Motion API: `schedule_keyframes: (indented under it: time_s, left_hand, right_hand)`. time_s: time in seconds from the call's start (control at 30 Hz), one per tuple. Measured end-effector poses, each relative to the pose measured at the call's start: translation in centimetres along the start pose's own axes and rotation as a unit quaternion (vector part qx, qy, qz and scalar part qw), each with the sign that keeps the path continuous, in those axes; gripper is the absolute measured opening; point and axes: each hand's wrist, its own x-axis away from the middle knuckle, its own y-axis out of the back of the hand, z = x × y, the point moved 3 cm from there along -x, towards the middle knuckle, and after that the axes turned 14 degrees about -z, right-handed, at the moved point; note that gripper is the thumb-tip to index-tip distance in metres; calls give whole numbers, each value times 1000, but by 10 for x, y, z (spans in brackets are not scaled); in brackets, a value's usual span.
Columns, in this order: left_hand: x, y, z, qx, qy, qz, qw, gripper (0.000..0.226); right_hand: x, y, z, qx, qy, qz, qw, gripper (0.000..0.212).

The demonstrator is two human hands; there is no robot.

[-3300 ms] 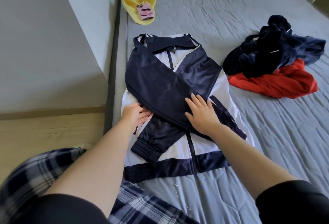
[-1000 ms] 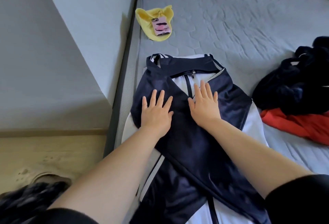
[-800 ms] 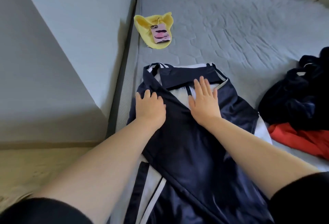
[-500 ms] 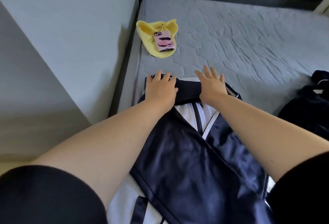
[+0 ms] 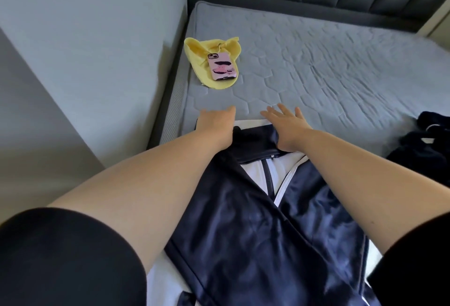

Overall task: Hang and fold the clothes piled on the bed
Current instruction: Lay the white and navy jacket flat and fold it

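Jacket (image 5: 255,232), navy and white, lies flat on the bed (image 5: 341,74) with a navy sleeve folded across its front. Both hands rest at its collar (image 5: 255,139): the left hand (image 5: 215,124) at the left corner and the right hand (image 5: 286,125) at the right. Each grip is spread, fingers straight, pinching nothing. Farther up the bed a phone (image 5: 222,66) lies on a yellow cloth (image 5: 194,50). Dark clothes (image 5: 423,150) sit at the right edge.

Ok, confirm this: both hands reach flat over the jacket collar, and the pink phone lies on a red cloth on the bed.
The cloth under the pink phone is yellow, not red; the head view shows it. Otherwise right: left hand and right hand reach flat over the jacket collar, cloth on the bed.
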Motion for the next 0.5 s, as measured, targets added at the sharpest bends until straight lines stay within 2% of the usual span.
schedule_keyframes:
  time_s: [0.1, 0.13, 0.23, 0.27, 0.37, 0.5]
  left_hand:
    - [3, 17, -9, -6, -58, -46, 997, 16]
    - [5, 23, -12, -15, -80, -54, 995, 14]
    - [14, 38, -21, -52, -127, -79, 987, 18]
    - [19, 43, -24, -69, -134, -84, 985, 22]
    - [37, 62, -32, -121, -128, -69, 982, 23]
    - [69, 84, -42, -118, -102, -75, 985, 20]
  right_hand:
    - [-3, 9, 4, -8, -4, 6, 1000, 82]
    - [-2, 12, 5, 0, -9, 12, 1000, 74]
    - [6, 31, 5, 75, 3, 2, 997, 30]
    - [10, 38, 4, 106, 10, -11, 994, 24]
    - [33, 59, 0, 160, 20, -45, 986, 25]
    - [85, 81, -6, 135, -7, -100, 986, 8]
